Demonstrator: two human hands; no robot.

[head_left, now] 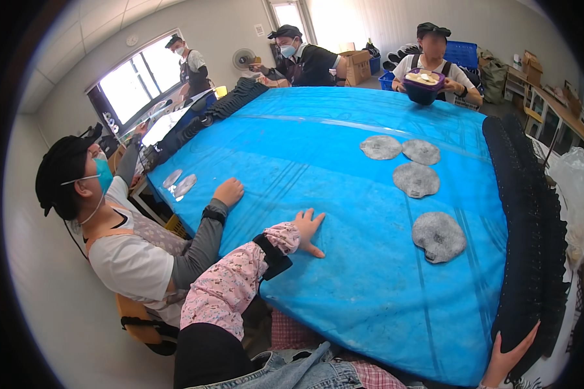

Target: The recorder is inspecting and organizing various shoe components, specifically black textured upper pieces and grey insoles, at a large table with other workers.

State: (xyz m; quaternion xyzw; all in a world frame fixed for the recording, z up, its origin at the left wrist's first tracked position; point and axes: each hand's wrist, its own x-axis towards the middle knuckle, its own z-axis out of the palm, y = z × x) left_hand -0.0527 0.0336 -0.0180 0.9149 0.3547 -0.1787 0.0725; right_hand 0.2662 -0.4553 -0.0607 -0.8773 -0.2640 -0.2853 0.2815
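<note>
My left hand [310, 233] rests on the blue plastic table cover [344, 292], fingers spread and holding nothing. A pink flowered sleeve cover with a black band runs up that arm. At the lower right, my right hand [514, 358] lies with fingers stretched against a long row of black, closely layered pieces [529, 246] along the table's right edge. Between my hands and farther off are several grey, roundish, felt-like pieces; the nearest grey piece [438, 237] has a small notch, and another grey piece [416, 179] lies beyond it.
On my left sits a co-worker [136, 240], one hand [229, 192] on the cover near two small grey ovals [185, 186]. Across the table a person holds a dark purple tub [423, 87] of pale pieces. More black pieces [233, 97] line the far left edge; clear plastic [576, 188] hangs right.
</note>
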